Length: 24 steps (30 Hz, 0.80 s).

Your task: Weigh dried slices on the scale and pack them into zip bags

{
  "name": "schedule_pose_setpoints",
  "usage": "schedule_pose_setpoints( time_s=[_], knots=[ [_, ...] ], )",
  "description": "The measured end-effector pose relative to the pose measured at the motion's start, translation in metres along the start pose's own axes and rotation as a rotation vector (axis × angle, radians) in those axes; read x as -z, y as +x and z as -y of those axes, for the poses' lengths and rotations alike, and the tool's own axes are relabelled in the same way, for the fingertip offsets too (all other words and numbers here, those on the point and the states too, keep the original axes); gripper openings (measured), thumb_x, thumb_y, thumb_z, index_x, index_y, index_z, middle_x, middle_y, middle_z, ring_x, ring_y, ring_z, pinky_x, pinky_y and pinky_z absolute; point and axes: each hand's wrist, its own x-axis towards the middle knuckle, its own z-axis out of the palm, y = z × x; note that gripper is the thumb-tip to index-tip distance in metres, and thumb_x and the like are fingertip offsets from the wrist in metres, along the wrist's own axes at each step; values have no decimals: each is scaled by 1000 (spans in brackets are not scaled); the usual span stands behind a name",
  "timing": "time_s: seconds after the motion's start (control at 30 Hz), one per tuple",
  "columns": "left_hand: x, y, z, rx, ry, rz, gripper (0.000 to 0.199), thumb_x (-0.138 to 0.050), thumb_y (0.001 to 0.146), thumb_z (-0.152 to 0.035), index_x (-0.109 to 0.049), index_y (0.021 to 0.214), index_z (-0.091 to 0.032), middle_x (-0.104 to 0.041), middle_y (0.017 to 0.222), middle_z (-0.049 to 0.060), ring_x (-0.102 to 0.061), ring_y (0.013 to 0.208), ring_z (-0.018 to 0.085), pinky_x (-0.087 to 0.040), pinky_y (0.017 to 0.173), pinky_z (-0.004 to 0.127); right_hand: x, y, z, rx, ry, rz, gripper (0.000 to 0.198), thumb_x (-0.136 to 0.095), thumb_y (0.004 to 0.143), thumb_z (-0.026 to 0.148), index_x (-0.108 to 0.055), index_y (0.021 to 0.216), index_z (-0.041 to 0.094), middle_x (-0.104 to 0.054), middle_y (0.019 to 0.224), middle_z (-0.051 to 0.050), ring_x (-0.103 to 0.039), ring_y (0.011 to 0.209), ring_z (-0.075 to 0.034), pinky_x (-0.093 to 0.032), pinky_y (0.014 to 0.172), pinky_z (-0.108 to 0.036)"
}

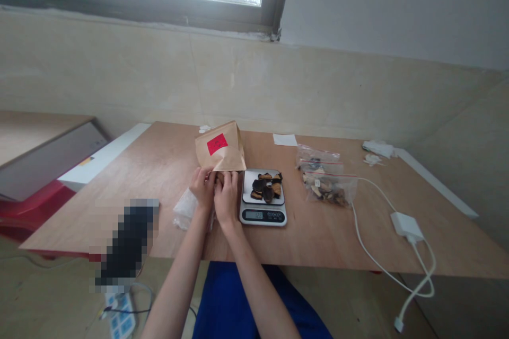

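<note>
Forearms come up from the near edge of the table (167, 159), above blue trousers, and meet close together. Both hands are at the mouth of a brown paper bag (221, 146) that lies just beyond the fingertips, its open end toward the person and a red label on its face. The left hand (202, 186) and right hand (226, 195) touch each other, fingers curled in around a small dark-brown piece (219, 176) pinched between them at the bag's opening; which hand carries most of the grip I cannot tell.

Just left of the left hand, partly under its wrist, lies a crumpled clear plastic bag (185, 210). Immediately right of the right hand, nearly touching it, sits a small digital scale (263, 205) with a lit display facing the person and a pile of dark dried slices (267, 186) on its pan.

Further right of the scale, well clear of the hands, two zip bags (326, 180) hold more dried pieces. A white cable and adapter (406, 225) trail off the right end of the table. Beyond the bag, a white paper slip (285, 140) lies near the wall, and some white scraps (377, 148) sit at the far right corner.
</note>
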Motion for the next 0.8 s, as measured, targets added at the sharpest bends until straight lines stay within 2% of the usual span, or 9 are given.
schedule_pose_setpoints(
  time_s=[0.2,0.43,0.57,0.8],
  knots=[
    [1,0,-1,-6,-9,-23,15,-54,81,-30,-59,73,-18,-54,64,-1,-49,58,10,-36,54,22,25,-23,4,80,159,-154,23,-46,87,16,-54,108,17,-54,106,-9,-52,105,-15,-42,95,-29],
    [0,0,1,-24,-15,-37,17,-55,80,-32,-59,71,-19,-55,63,-2,-50,57,10,-37,54,21,64,-12,-19,-14,52,-296,17,-51,83,20,-52,100,17,-55,100,-10,-55,93,-18,-47,83,-32],
    [-1,0,2,-13,2,-30,17,-54,81,-32,-59,71,-19,-55,64,-1,-51,58,10,-38,55,22,71,8,-28,9,-123,-190,16,-48,80,11,-55,93,16,-55,96,-8,-54,92,-19,-43,85,-33],
    [0,0,3,-42,-17,-31,17,-55,81,-32,-60,73,-18,-54,65,-1,-52,58,10,-39,55,21,74,39,-36,111,-456,71,30,-40,78,-2,-62,91,14,-62,94,-9,-48,93,-22,-38,86,-34]
  ],
)
